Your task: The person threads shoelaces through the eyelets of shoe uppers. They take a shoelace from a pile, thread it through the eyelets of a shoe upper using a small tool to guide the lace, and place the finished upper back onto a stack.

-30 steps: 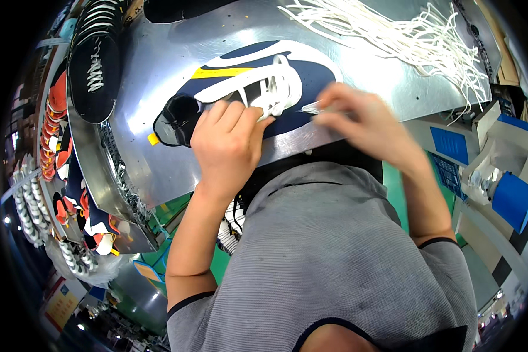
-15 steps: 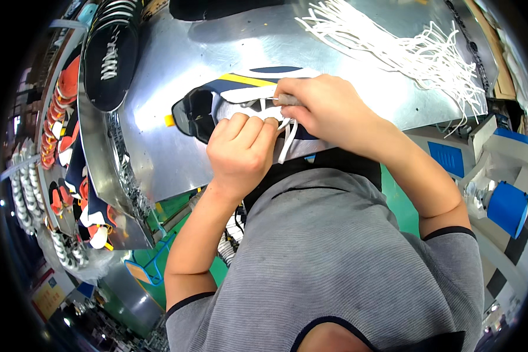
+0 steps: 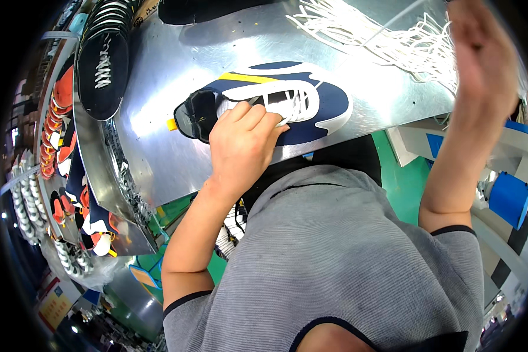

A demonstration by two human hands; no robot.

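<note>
The right hand has been swung from the navy sneaker upper toward the right edge of the desk; in the blur, its fingers' state cannot be told. Held by the left hand alone, fingers clamped on its lacing edge, the upper lies near the desk's front edge, its toe, previously covered, now bared.

A navy and white shoe, striped yellow, partly laced, lies toe-right on the metal table.
</note>
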